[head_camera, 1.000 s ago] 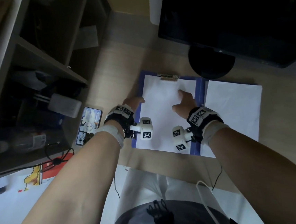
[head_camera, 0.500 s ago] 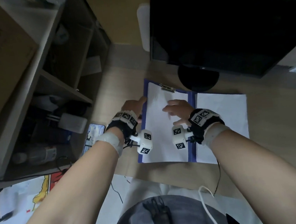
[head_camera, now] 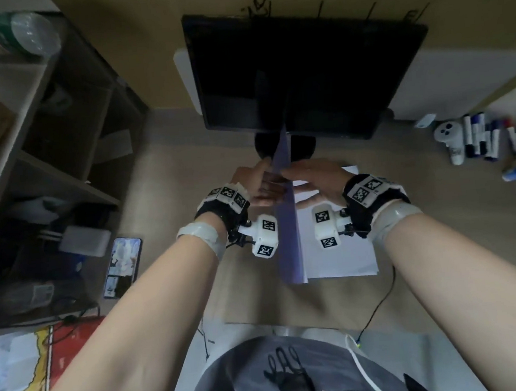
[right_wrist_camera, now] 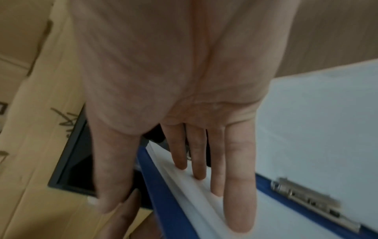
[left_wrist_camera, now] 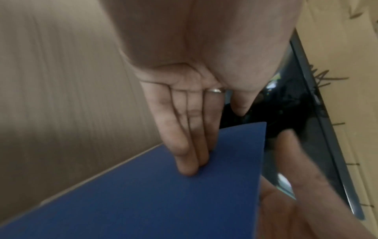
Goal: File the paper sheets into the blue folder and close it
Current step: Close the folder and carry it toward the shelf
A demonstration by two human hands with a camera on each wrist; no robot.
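Note:
The blue folder has its left half raised on edge over the desk, seen edge-on in the head view. My left hand presses straight fingers against the blue outer cover. My right hand lies on the inner side, straight fingers resting on the clipped white sheets near the folder's blue edge. A metal clip holds the sheets. More white paper lies flat on the right half.
A dark monitor on a round stand rises just behind the folder. A phone lies at the left beside a shelf unit. Several markers and a white controller sit at the far right.
The folder's left half, with its clipped sheets, has swung up from flat to upright. My left hand moved under and behind the cover; my right hand stayed on the paper.

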